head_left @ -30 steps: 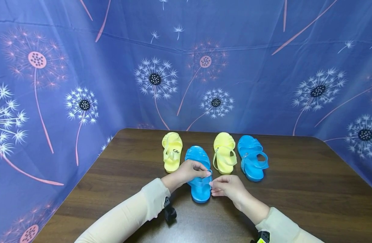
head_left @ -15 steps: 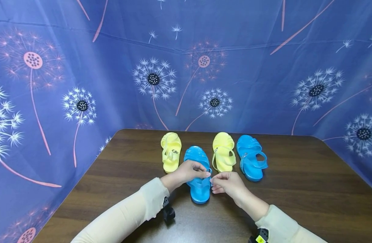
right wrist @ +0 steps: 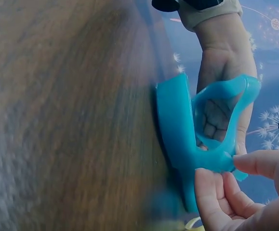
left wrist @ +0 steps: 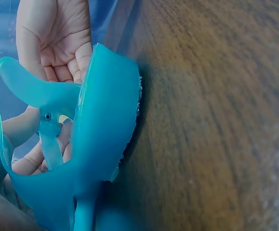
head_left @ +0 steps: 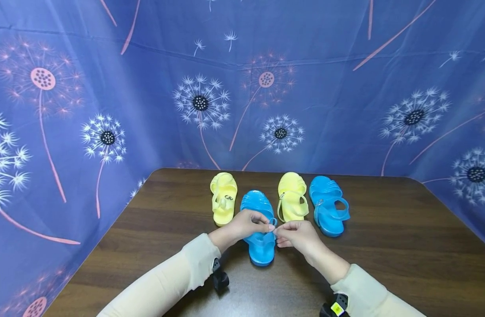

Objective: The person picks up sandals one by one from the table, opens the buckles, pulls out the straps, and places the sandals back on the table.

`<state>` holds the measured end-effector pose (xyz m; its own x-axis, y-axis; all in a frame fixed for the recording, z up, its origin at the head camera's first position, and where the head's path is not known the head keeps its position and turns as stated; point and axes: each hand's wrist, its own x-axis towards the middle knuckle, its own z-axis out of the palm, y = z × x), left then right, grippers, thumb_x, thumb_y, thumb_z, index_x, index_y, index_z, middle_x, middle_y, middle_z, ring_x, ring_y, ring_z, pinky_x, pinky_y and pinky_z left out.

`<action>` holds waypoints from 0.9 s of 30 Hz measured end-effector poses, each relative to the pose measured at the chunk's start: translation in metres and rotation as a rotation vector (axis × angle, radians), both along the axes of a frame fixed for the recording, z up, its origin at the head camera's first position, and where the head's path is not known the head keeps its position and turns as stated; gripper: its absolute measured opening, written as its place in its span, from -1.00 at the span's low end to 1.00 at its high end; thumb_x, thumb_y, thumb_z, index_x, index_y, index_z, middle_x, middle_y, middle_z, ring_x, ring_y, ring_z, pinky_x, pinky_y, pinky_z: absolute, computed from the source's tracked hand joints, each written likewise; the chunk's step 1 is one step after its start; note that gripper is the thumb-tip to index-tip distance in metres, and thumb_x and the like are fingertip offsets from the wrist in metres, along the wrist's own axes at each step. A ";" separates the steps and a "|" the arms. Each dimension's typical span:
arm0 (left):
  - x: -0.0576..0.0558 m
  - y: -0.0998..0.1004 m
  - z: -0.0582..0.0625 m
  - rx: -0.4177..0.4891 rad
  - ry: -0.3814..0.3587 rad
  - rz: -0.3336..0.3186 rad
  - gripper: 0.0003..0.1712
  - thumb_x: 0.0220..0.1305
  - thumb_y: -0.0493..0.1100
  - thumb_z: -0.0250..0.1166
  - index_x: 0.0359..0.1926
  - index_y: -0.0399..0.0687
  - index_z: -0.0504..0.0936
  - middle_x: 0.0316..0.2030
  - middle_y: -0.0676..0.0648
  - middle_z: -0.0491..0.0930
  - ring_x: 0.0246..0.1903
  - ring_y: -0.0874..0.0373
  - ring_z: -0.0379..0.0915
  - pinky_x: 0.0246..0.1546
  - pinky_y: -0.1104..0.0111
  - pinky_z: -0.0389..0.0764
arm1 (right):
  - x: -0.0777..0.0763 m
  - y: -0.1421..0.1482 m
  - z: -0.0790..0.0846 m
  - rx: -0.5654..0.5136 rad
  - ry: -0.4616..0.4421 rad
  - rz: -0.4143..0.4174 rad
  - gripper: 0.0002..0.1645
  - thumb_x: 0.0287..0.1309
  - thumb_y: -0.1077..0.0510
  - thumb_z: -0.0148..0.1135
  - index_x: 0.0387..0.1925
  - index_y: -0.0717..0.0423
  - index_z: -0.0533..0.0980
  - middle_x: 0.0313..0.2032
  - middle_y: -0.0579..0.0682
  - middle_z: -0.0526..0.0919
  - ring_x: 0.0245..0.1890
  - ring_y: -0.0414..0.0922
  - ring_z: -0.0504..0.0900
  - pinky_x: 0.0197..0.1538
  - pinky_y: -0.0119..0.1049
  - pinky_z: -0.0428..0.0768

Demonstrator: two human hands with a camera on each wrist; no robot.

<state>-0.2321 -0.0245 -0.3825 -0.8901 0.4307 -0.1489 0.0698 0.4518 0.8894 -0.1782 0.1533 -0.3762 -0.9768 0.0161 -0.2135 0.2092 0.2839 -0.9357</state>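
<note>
Blue sandal (head_left: 262, 253), upright on the brown table (head_left: 405, 246), between our two hands.
Left to right, we see a yellow sandal (head_left: 224, 202), our left hand (head_left: 244, 223) pinching the blue sandal's strap (right wrist: 238, 113) near its fastening, our right hand (head_left: 299, 237) pinching it just beside, a second yellow sandal (head_left: 292, 207), then another blue sandal (head_left: 328, 213).
</note>
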 end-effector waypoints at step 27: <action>0.000 0.002 -0.001 -0.018 0.015 -0.015 -0.73 0.22 0.01 0.37 -0.23 -0.09 0.71 -0.36 0.01 0.67 -0.23 0.18 0.50 -0.20 0.35 0.53 | -0.011 -0.002 0.003 0.065 0.061 -0.024 -0.66 0.24 0.11 0.27 -0.17 0.37 0.64 -0.36 0.09 0.73 -0.34 -0.07 0.73 -0.05 -0.12 0.69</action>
